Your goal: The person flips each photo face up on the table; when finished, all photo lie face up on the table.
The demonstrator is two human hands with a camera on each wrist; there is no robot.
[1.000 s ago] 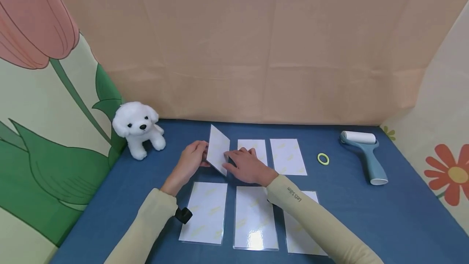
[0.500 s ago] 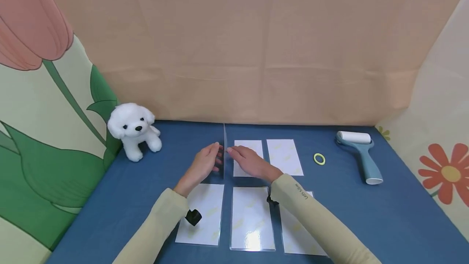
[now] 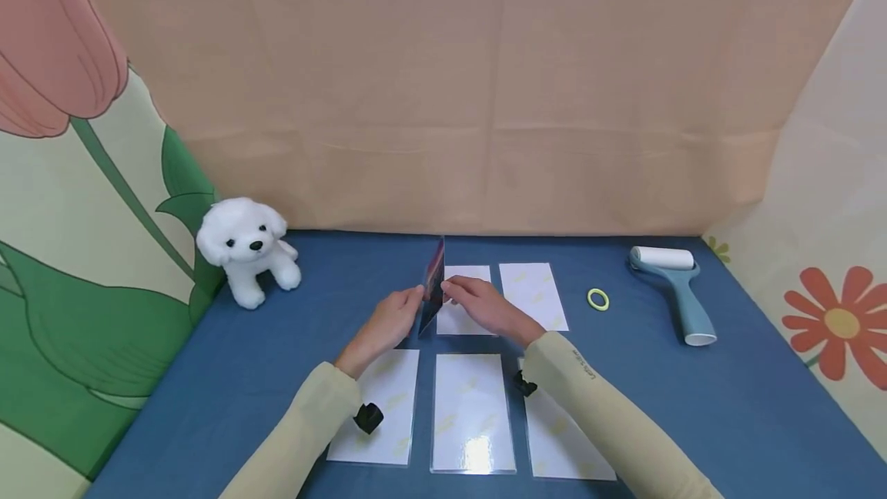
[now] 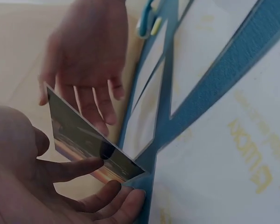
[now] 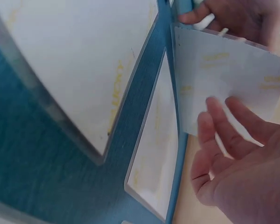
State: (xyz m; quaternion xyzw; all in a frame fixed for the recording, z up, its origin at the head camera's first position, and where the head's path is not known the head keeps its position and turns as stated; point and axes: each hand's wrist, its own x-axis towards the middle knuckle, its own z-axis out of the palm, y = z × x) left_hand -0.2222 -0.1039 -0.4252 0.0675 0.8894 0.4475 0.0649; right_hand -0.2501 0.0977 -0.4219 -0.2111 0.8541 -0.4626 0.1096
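Note:
Between my two hands a glossy photo card [image 3: 433,283] stands on edge, its dark sunset-like picture turned left. My left hand [image 3: 388,322] holds it from the left. In the left wrist view one fingertip of the left hand [image 4: 60,186] presses the picture, with other fingers at the lower edge. My right hand [image 3: 488,305] is on the other side, thumb near a corner of the card [image 4: 79,135]. The right wrist view shows the white back of the card [image 5: 214,65], with the fairly straight fingertips of the right hand [image 5: 247,163] against it.
Several white cards lie face down, among them a front middle card [image 3: 471,406] and a back right card [image 3: 533,295]. A white plush dog [image 3: 246,249] sits at left. A yellow-green ring [image 3: 597,299] and a blue-handled lint roller [image 3: 675,291] lie on the right of the blue cloth [image 3: 748,422].
The photo card has turned from showing its white back, through edge-on, to showing its picture. The right hand has shifted slightly right, and the head view has drifted slightly.

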